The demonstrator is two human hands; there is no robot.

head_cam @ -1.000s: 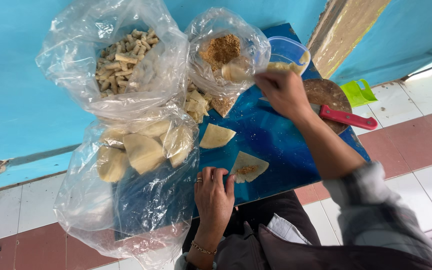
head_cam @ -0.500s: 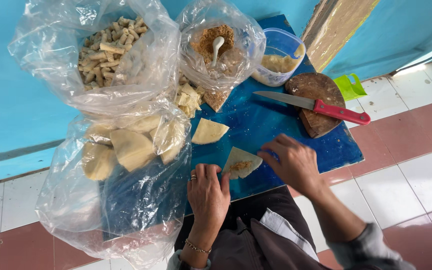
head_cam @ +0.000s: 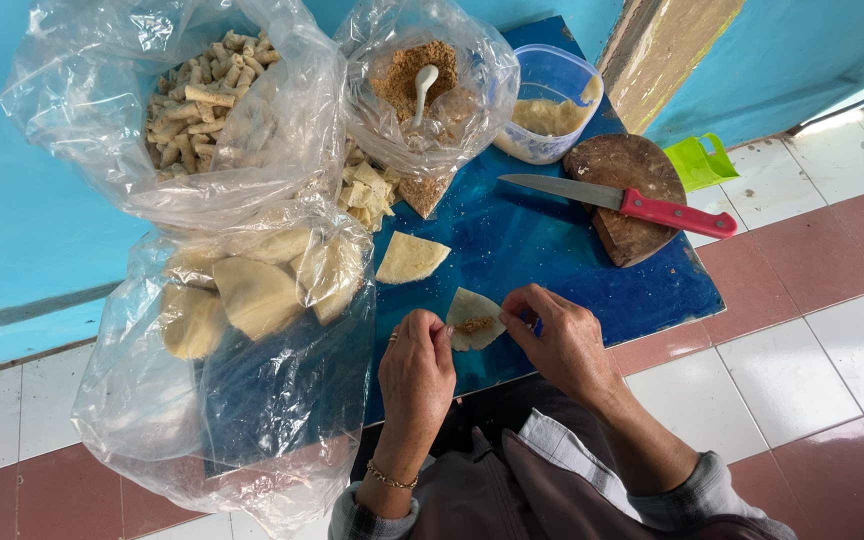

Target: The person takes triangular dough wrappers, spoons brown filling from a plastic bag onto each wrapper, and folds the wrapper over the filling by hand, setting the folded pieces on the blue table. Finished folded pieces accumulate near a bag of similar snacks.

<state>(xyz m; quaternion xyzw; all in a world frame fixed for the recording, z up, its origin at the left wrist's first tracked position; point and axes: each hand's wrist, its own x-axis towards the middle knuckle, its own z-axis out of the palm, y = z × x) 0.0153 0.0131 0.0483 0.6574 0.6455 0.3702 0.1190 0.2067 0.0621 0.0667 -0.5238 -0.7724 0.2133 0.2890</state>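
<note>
Head view: my right hand (head_cam: 564, 345), which was at the filling bag (head_cam: 422, 95) a second ago, is now back at the worktop's (head_cam: 552, 250) near edge. The wrapper (head_cam: 474, 320) now carries a dab of filling. Both hands' fingers pinch its edges, left hand (head_cam: 418, 372) on its left side. I judge folding is under way. The knife (head_cam: 622, 203) lies untouched on the wooden board (head_cam: 632, 240).
</note>
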